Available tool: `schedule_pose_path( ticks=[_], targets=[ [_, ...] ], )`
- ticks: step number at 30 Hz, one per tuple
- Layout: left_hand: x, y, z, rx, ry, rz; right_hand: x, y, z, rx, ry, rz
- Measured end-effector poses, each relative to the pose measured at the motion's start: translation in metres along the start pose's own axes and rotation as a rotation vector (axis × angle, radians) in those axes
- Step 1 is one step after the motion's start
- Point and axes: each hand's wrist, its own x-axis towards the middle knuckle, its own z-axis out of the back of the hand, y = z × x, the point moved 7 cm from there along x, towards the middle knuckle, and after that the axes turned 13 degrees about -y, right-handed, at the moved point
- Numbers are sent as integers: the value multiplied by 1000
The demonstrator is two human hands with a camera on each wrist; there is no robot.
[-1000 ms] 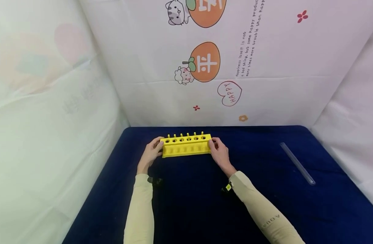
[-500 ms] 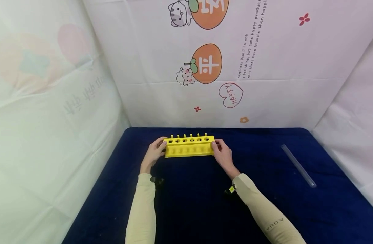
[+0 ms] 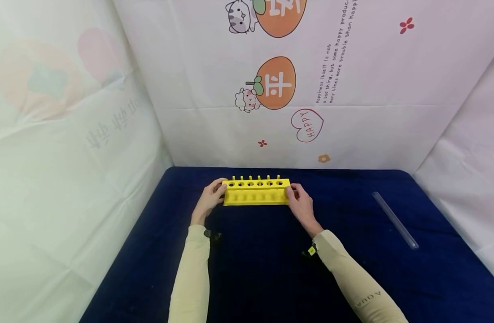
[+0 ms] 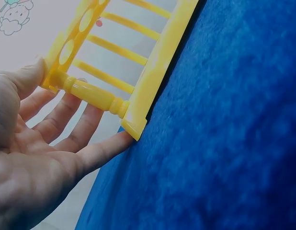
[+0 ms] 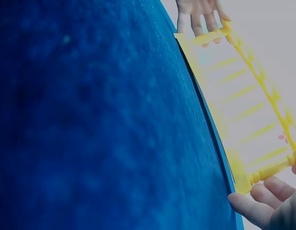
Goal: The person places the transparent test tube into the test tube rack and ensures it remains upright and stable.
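Observation:
A yellow test tube rack (image 3: 256, 198) stands upright near the table's far edge, with a row of round holes along its top and several pegs rising behind them. My left hand (image 3: 208, 200) grips its left end. In the left wrist view the thumb of that left hand (image 4: 38, 160) lies at the holed top bar, while a fingertip touches the corner of the base. At the opposite end, my right hand (image 3: 302, 207) holds the rack (image 5: 216, 120) with its thumb at the upper front corner. Some of the right hand's fingers (image 5: 263, 203) reach the base and end post.
A clear, empty-looking tube (image 3: 395, 220) lies slantwise on the dark blue tabletop (image 3: 255, 273), off to the right. White printed cloth (image 3: 214, 130) hangs behind the table, and more white cloth (image 3: 69, 215) closes off the left side.
Both hands have shifted the rack slightly to the right, and its slant in the head view has levelled out. The clear tube has stayed where it was on the table.

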Motion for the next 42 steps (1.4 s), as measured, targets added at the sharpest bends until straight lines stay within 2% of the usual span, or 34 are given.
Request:
schedule_pose_path(
  ticks=[5,14,27,42],
  targets=[
    [3,1,-4,8,7,7,0,-4,2,7,7,-13],
    [7,-1,-9,33,-20,-21,3,-7,6,35,-1,-31],
    [11,-7,-24,11,-3,-38,9,-13,19,20,-4,-46],
    [13,-1,-42,4,29,-25,7,-22,34,-11,8,-54]
  ],
)
